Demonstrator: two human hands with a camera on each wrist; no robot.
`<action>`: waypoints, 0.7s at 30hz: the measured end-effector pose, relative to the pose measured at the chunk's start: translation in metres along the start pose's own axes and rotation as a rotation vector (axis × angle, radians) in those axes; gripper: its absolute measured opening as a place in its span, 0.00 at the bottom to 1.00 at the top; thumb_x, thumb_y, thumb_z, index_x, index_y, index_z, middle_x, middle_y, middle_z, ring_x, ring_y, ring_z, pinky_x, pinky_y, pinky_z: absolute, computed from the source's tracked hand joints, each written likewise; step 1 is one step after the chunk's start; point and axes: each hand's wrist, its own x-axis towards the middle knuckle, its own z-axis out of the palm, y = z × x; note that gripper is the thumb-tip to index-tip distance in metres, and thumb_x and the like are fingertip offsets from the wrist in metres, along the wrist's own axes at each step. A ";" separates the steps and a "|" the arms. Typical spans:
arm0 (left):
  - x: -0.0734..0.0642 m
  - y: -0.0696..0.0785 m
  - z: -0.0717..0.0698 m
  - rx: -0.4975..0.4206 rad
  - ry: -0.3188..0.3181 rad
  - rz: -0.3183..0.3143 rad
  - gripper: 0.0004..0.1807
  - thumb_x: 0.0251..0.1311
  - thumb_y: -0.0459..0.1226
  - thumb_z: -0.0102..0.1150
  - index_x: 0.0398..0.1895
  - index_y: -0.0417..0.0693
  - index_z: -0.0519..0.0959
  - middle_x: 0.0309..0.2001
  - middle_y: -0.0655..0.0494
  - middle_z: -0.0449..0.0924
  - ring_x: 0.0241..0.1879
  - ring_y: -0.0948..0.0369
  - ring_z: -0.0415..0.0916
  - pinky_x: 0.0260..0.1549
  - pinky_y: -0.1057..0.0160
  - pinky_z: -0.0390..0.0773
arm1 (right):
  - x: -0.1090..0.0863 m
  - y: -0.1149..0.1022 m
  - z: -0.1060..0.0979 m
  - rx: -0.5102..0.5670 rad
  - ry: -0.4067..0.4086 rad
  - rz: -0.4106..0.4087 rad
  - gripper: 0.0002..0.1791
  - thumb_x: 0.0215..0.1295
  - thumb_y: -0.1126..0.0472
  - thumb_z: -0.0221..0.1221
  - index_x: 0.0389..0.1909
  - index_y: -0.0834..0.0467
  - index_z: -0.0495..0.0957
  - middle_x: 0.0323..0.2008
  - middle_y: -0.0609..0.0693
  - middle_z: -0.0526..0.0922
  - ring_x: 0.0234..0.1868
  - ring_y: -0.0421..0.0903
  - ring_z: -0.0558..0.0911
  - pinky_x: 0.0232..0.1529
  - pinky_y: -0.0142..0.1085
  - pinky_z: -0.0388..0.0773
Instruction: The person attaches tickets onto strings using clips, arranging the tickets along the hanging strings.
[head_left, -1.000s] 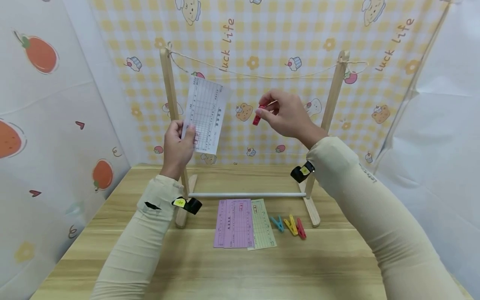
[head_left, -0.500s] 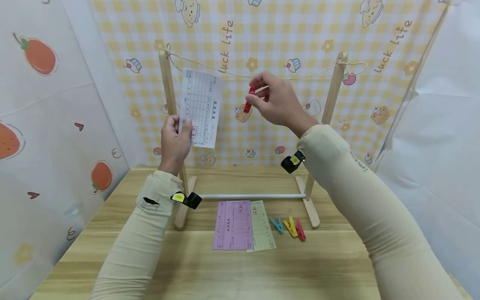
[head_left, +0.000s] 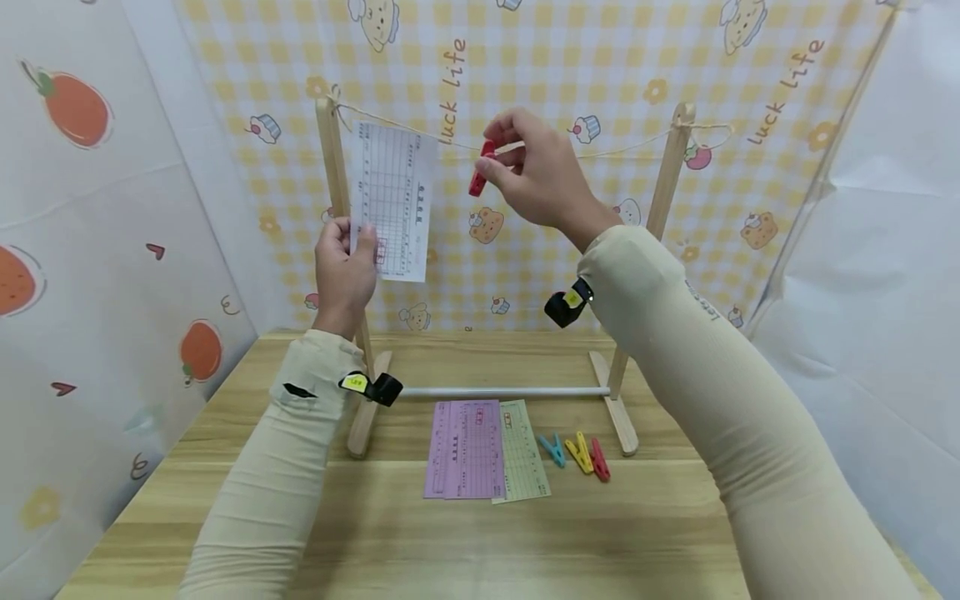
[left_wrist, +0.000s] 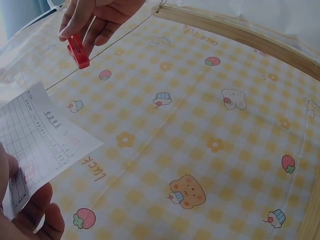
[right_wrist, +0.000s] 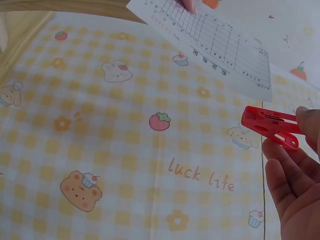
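A white printed slip (head_left: 392,196) stands upright in my left hand (head_left: 347,271), pinched between thumb and fingers near its lower left corner. Its top edge reaches about the height of the string (head_left: 457,143). Between thumb and fingers my right hand (head_left: 542,173) holds a red clothespin (head_left: 480,169) near the middle of the string, to the right of the slip. In the right wrist view the red clothespin (right_wrist: 270,125) points towards the slip (right_wrist: 210,45), with a gap between them. The left wrist view also has the clothespin (left_wrist: 78,52) apart from the slip (left_wrist: 42,140).
Two wooden posts (head_left: 666,179) carry the string, joined low down by a pale rod (head_left: 502,392). On the table lie purple slips (head_left: 472,450), a green slip (head_left: 522,450), and blue (head_left: 552,450), yellow (head_left: 579,452) and red clothespins (head_left: 600,460). Patterned cloth hangs behind.
Both hands have risen and shifted left, the right one further. The slip's top has come up to the string, and the red clothespin has come up beside it. Both remain held.
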 end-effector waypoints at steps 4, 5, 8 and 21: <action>0.003 0.000 0.001 0.009 0.014 -0.004 0.07 0.73 0.37 0.45 0.46 0.42 0.68 0.39 0.52 0.76 0.37 0.61 0.75 0.36 0.65 0.76 | 0.006 -0.005 0.001 0.006 0.008 0.002 0.16 0.67 0.61 0.60 0.53 0.61 0.71 0.47 0.51 0.78 0.43 0.38 0.83 0.47 0.27 0.77; 0.004 0.000 0.001 0.012 0.019 -0.007 0.08 0.73 0.37 0.45 0.47 0.42 0.68 0.40 0.52 0.76 0.38 0.61 0.75 0.37 0.65 0.76 | 0.008 -0.006 0.002 0.008 0.013 0.003 0.17 0.67 0.61 0.60 0.53 0.61 0.71 0.47 0.51 0.78 0.43 0.38 0.83 0.47 0.27 0.77; 0.006 0.000 0.001 0.012 0.035 -0.016 0.08 0.73 0.38 0.46 0.47 0.42 0.68 0.42 0.51 0.76 0.39 0.60 0.75 0.37 0.65 0.77 | 0.012 -0.010 0.003 0.000 0.025 0.004 0.17 0.67 0.61 0.61 0.53 0.61 0.71 0.46 0.51 0.79 0.43 0.38 0.82 0.47 0.27 0.77; 0.011 0.000 0.000 0.023 0.062 -0.045 0.10 0.73 0.39 0.46 0.50 0.42 0.68 0.46 0.50 0.77 0.42 0.59 0.76 0.39 0.63 0.75 | 0.037 -0.019 0.010 0.053 0.093 0.045 0.17 0.65 0.60 0.62 0.51 0.60 0.71 0.46 0.50 0.76 0.47 0.41 0.78 0.48 0.26 0.75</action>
